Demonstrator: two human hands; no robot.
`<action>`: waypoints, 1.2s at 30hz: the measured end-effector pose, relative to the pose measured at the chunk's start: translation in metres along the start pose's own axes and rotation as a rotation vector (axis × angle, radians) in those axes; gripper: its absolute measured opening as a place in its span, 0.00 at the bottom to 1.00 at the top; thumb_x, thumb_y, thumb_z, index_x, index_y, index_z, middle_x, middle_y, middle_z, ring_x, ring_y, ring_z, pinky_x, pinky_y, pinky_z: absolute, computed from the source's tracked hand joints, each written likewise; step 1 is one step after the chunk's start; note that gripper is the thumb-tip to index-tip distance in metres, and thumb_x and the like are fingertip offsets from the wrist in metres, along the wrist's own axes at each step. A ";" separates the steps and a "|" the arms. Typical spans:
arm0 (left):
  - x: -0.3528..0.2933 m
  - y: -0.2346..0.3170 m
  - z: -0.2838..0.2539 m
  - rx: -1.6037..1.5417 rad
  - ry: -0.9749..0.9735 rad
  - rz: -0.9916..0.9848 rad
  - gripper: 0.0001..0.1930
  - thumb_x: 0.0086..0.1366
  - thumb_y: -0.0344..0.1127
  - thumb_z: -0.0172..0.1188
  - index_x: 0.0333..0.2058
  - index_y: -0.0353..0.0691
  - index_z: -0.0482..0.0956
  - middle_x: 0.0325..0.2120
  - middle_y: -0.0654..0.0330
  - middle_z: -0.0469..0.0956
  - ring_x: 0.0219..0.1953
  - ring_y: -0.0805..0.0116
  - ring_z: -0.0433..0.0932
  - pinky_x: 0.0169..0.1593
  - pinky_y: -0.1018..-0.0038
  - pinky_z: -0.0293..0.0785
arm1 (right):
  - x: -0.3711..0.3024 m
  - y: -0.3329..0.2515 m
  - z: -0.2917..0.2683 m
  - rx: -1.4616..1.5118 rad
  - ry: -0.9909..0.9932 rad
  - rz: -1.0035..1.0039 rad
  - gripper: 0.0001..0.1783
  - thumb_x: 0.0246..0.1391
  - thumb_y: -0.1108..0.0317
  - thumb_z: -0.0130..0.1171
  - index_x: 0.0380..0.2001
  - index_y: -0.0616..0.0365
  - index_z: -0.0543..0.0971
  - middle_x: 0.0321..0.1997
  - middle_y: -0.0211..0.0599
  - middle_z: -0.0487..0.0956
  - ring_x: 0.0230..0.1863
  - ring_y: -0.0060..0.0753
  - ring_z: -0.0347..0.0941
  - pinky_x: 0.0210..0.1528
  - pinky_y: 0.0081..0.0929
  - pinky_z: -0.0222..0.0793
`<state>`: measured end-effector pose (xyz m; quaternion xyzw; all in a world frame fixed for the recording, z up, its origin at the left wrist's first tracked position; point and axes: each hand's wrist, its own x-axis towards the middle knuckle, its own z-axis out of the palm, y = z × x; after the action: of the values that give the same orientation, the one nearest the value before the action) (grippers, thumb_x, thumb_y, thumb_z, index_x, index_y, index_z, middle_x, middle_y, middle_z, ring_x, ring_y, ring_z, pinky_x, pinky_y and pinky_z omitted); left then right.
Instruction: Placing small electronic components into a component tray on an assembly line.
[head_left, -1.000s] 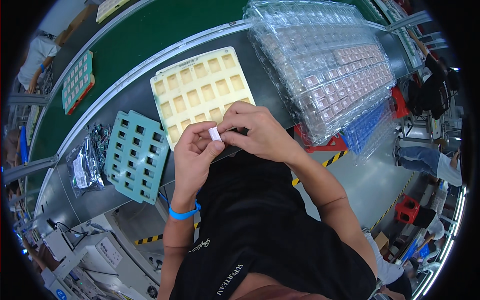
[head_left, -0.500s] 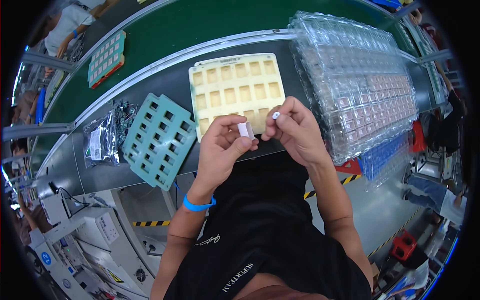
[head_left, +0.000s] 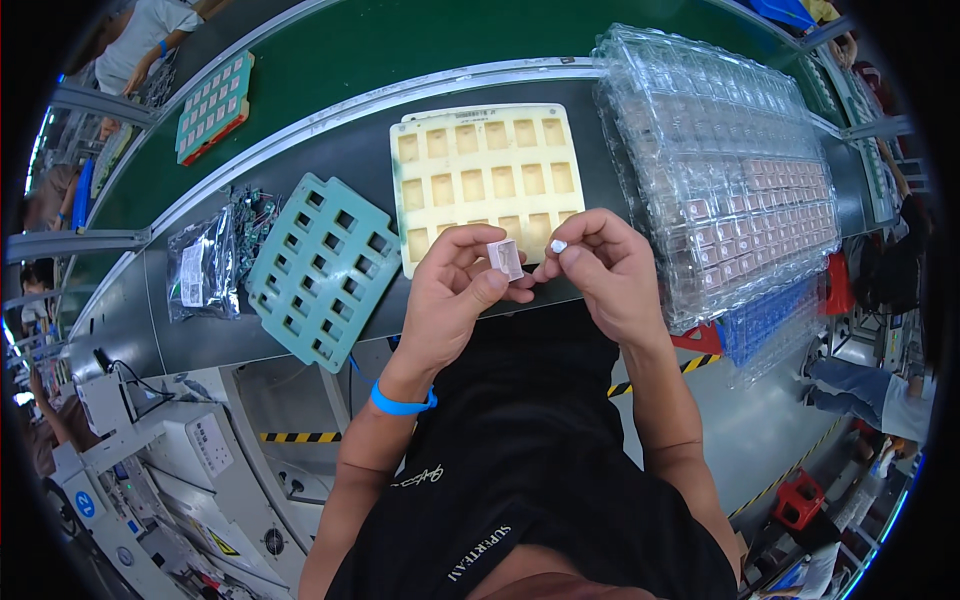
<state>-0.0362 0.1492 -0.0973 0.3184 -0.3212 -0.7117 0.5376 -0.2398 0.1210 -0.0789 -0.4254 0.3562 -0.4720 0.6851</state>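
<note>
Between thumb and fingers, my left hand (head_left: 458, 280) grips a small pale pink, box-shaped plastic housing (head_left: 507, 259), its open hollow side facing up. Close by on the right, my right hand (head_left: 608, 268) pinches a tiny white part (head_left: 558, 246), too small to name further. The two pieces are apart, with a narrow gap between them. Just beyond both hands lies a cream tray (head_left: 487, 150) with rows of square pockets; my fingers cover part of its near edge. The pockets that show hold nothing I can make out.
A teal tray with square holes (head_left: 325, 265) lies at left, beside a silvery plastic bag (head_left: 195, 270) and a heap of small wired parts (head_left: 256, 220). Stacked clear blister trays (head_left: 720, 170) with pink housings stand at right. A green conveyor (head_left: 400, 50) runs behind, carrying another filled tray (head_left: 214, 108).
My left hand has turned the housing so its hollow side shows more. The white part has tilted in my right fingers. The view has shifted slightly.
</note>
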 end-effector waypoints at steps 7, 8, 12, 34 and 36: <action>-0.002 -0.001 -0.001 -0.037 -0.041 0.004 0.19 0.71 0.29 0.63 0.57 0.34 0.70 0.51 0.47 0.79 0.52 0.56 0.83 0.55 0.59 0.84 | -0.010 -0.013 0.019 -0.458 0.061 -0.200 0.06 0.62 0.83 0.60 0.42 0.67 0.79 0.40 0.34 0.81 0.42 0.21 0.81 0.43 0.18 0.76; -0.003 -0.001 -0.001 -0.030 -0.048 0.015 0.19 0.71 0.28 0.63 0.57 0.34 0.70 0.51 0.47 0.79 0.52 0.56 0.83 0.56 0.58 0.84 | -0.011 -0.014 0.020 -0.458 0.060 -0.198 0.06 0.62 0.83 0.60 0.42 0.67 0.79 0.40 0.34 0.81 0.42 0.21 0.81 0.43 0.18 0.76; -0.004 -0.002 -0.002 -0.006 -0.051 0.035 0.19 0.71 0.27 0.63 0.57 0.33 0.70 0.51 0.47 0.79 0.52 0.56 0.83 0.57 0.59 0.83 | -0.011 -0.012 0.020 -0.470 0.077 -0.194 0.07 0.61 0.83 0.61 0.42 0.67 0.79 0.41 0.33 0.80 0.41 0.20 0.80 0.41 0.17 0.76; -0.006 -0.011 -0.007 0.050 -0.047 0.046 0.22 0.70 0.29 0.66 0.58 0.31 0.71 0.47 0.51 0.83 0.48 0.64 0.85 0.52 0.69 0.85 | 0.000 -0.029 0.033 -0.973 -0.058 -0.366 0.05 0.52 0.76 0.69 0.34 0.59 0.83 0.34 0.37 0.79 0.34 0.42 0.80 0.36 0.35 0.76; -0.007 -0.011 -0.006 0.093 -0.045 0.057 0.22 0.70 0.28 0.66 0.59 0.31 0.71 0.46 0.51 0.83 0.48 0.64 0.85 0.52 0.71 0.84 | 0.000 -0.032 0.036 -0.983 -0.053 -0.339 0.06 0.51 0.77 0.70 0.33 0.60 0.84 0.34 0.37 0.79 0.34 0.41 0.80 0.37 0.33 0.76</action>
<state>-0.0355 0.1580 -0.1089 0.3177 -0.3749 -0.6873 0.5349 -0.2189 0.1237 -0.0357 -0.7604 0.4443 -0.3425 0.3271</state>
